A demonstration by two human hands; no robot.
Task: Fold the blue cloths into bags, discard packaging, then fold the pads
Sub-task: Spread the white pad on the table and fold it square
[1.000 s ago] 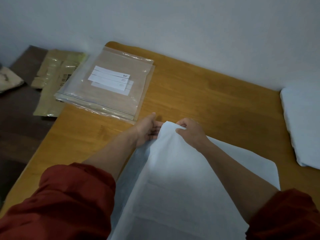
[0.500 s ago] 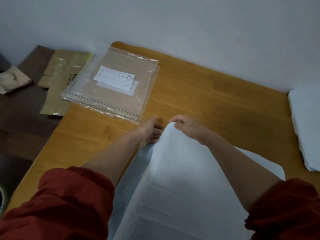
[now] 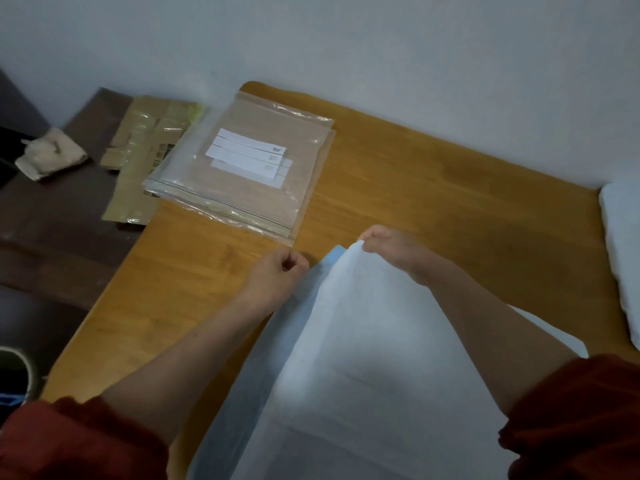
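Observation:
A large pale blue cloth (image 3: 349,362) lies over the near part of the wooden table (image 3: 433,209), its top layer lifted. My right hand (image 3: 388,247) pinches the far corner of that upper layer and holds it raised. My left hand (image 3: 277,275) rests curled at the left edge of the lower layer, where a brighter blue strip shows; whether it grips that edge is unclear. A stack of clear zip bags (image 3: 246,168) with white labels lies at the table's far left corner.
Flattened brown packaging (image 3: 138,157) overlaps the table's left edge onto a dark lower surface. A crumpled beige rag (image 3: 52,154) sits further left. A white folded pad (image 3: 623,258) lies at the right edge. A tape roll (image 3: 17,372) shows at lower left.
My right hand has lifted the cloth's top corner further away from me. My left hand has slid left and curled at the lower layer's edge, baring a blue strip.

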